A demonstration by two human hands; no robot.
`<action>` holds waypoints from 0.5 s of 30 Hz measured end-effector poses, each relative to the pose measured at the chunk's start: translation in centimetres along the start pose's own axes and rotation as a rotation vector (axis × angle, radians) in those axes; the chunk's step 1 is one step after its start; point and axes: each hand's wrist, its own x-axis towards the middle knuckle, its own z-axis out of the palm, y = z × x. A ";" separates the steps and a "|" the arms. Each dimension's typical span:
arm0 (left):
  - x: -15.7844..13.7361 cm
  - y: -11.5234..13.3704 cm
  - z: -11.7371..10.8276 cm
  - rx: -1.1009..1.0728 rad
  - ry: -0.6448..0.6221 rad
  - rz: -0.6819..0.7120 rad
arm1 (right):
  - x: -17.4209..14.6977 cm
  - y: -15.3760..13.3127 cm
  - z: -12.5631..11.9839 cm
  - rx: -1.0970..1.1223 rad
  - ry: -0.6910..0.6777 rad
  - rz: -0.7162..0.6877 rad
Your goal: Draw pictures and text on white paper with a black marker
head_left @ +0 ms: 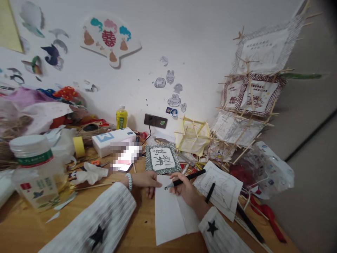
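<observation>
My right hand (181, 188) is closed around a black marker (188, 178), its tip just above a folded sheet of white paper (168, 218). A small dark mark shows on the paper below the tip. On the sheet's upper left edge rests my left hand (149, 182), thumb on top and fingers curled at the side, pinching the edge. Just beyond the paper lies a drawing with a dark checkered border (162, 158). To the right of my right hand is another drawn sheet (223, 189) with a black pen (210, 193) on it.
A large plastic jar (37, 172) stands at the left. A lit phone (126, 158) and a white box (113, 140) sit behind my left hand, near a yellow bottle (121, 117). Stick-framed paper panels (252, 93) rise at the right, above a clear plastic bag (273, 172).
</observation>
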 end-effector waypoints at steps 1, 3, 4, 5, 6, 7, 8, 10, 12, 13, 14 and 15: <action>-0.1 0.1 -0.1 0.032 0.002 -0.017 | 0.0 0.2 0.0 -0.008 -0.006 0.026; -0.1 0.4 0.1 0.102 0.040 -0.035 | 0.2 0.4 -0.2 -0.039 -0.001 0.039; -0.1 0.6 0.3 0.144 0.065 -0.038 | 0.3 0.5 -0.4 -0.057 0.005 0.032; 0.0 0.8 0.5 0.192 0.089 -0.038 | 0.4 0.6 -0.6 -0.081 0.011 0.022; -0.1 1.1 0.7 0.247 0.108 -0.036 | 0.5 0.6 -0.8 -0.119 0.018 0.008; -0.1 1.3 0.9 0.307 0.121 -0.030 | 0.6 0.6 -1.1 -0.168 0.025 -0.003; -0.3 1.6 1.0 0.366 0.125 -0.020 | 0.7 0.6 -1.4 -0.218 0.033 -0.010; -0.7 2.2 1.2 0.471 0.114 0.000 | 0.7 0.7 -1.8 -0.301 0.039 0.001; -1.0 2.6 1.4 0.555 0.108 0.007 | 0.5 0.8 -1.9 -0.397 0.045 0.035; -1.1 2.7 1.5 0.591 0.116 0.002 | 0.4 0.8 -1.8 -0.453 0.054 0.046; -1.0 2.8 1.7 0.625 0.133 -0.006 | 0.2 0.9 -1.7 -0.520 0.070 0.050; -0.9 2.8 1.8 0.655 0.153 -0.014 | 0.0 1.0 -1.5 -0.589 0.093 0.044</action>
